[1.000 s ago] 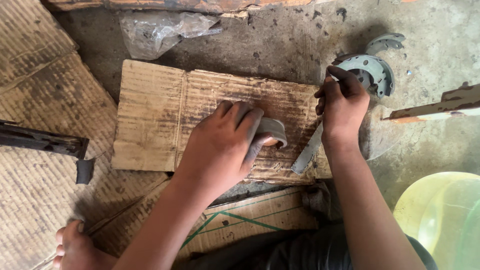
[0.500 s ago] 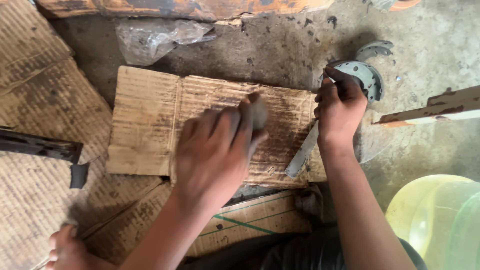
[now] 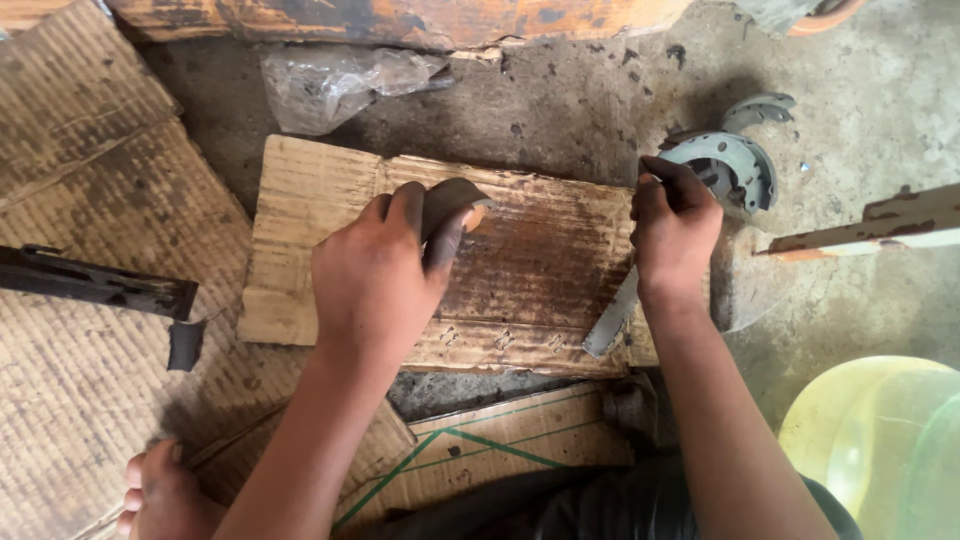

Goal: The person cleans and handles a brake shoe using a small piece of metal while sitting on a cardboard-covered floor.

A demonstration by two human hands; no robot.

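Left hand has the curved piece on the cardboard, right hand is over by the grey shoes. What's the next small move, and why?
Probably draw the left hand back toward the body, keeping the curved piece pressed flat on the cardboard sheet. The piece sits near the sheet's far edge, so the free room lies nearer the body. The right hand rests by the grey brake shoes.

Near you, at the bottom, lies a flattened brown carton with green lines printed across it. Above the cardboard, by the wooden beam, sits a crumpled clear plastic bag.
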